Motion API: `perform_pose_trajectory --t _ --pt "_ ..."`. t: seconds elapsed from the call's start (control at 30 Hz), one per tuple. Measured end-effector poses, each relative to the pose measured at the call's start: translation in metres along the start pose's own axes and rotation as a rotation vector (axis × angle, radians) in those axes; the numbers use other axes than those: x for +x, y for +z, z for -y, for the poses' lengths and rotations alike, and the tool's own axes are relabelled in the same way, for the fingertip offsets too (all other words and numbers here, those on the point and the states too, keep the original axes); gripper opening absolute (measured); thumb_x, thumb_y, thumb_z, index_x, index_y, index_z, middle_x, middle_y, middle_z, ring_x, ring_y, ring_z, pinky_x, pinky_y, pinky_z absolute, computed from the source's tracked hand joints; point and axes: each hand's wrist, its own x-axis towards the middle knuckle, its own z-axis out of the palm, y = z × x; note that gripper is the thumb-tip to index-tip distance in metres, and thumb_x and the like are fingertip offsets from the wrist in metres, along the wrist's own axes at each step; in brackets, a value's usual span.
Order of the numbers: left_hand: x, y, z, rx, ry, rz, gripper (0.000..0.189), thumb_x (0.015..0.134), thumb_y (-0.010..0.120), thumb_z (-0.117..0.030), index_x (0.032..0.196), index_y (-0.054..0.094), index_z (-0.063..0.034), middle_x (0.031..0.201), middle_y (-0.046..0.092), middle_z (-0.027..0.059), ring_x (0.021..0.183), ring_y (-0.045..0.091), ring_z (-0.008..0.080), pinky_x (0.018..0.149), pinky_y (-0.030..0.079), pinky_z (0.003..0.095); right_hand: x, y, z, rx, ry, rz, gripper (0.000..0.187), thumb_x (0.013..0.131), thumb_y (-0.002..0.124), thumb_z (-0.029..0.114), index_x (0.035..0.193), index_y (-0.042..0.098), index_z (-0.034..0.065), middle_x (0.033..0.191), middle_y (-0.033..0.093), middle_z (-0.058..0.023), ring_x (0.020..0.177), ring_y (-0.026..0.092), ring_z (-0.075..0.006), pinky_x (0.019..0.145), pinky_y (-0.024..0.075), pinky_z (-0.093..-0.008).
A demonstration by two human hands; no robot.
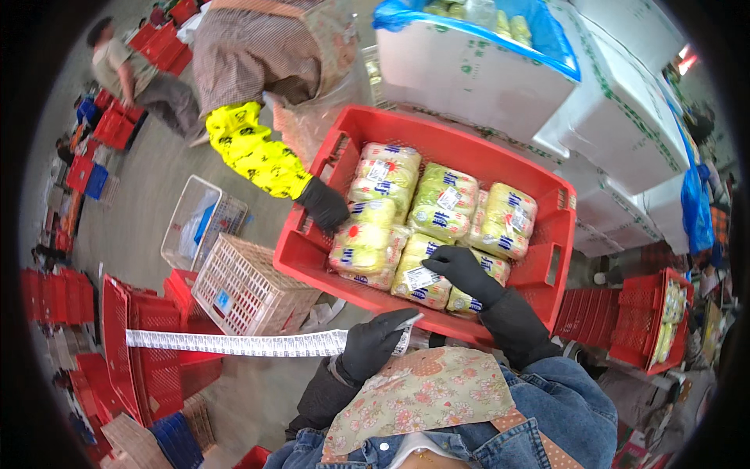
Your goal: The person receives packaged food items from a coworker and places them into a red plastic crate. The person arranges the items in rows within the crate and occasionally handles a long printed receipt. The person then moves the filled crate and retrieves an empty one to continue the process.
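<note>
A red plastic crate (422,316) in front of me holds several film-wrapped packs of pale green vegetables (443,202), some bearing white printed labels. My left hand (375,346), in a black glove, grips a long strip of printed labels (234,344) that trails off to the left. At a front pack in the crate, my right hand (466,272), also black-gloved, touches a white label (420,278) with its fingertips; whether it still pinches the label I cannot tell. Another person's black-gloved hand (323,205) rests at the crate's left side, beside a pack.
White foam boxes (469,76) with blue liners stand behind the crate. Cream plastic baskets (252,281) and stacked red crates (152,346) are on the left. More red crates (636,316) stand at right. A co-worker in a yellow sleeve (255,152) leans in; another person walks at far left.
</note>
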Motion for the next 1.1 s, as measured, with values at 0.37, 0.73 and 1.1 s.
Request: perform_pose_trajectory --t 0.37,0.73,1.1 --pt "-0.004 -0.042 0.046 -0.144 -0.114 -0.035 0.039 0.074 0.054 0.005 0.110 0.060 -0.0086 0.098 0.063 0.0131 0.085 0.063 0.0234 0.072 0.050 0.0289 0.154 0.108 0.014 -0.880 -0.633 -0.001 0.033 0.057 0.072 0.028 0.077 0.057 0.0065 0.078 0.056 -0.0115 0.078 0.054 -0.0281 0.072 0.0383 -0.0390" --pt "0.039 -0.058 0.077 -0.175 -0.027 -0.037 0.034 0.072 0.060 -0.003 0.105 0.062 -0.0095 0.088 0.064 0.0115 0.073 0.062 0.0233 0.066 0.049 0.0313 0.140 0.103 -0.002 -0.560 -0.477 -0.244 0.073 0.076 0.061 0.033 0.133 0.027 0.0016 0.136 0.029 -0.0178 0.125 0.029 -0.0320 0.103 0.0203 -0.0444" --pt "0.079 -0.023 0.030 -0.314 -0.223 -0.014 0.030 0.083 0.051 -0.005 0.112 0.058 -0.0098 0.098 0.063 0.0133 0.084 0.061 0.0216 0.072 0.048 0.0287 0.108 0.066 -0.009 -0.183 -0.227 0.013 0.055 0.085 0.050 0.039 0.122 0.044 0.0001 0.123 0.046 -0.0196 0.112 0.045 -0.0313 0.095 0.0332 -0.0380"
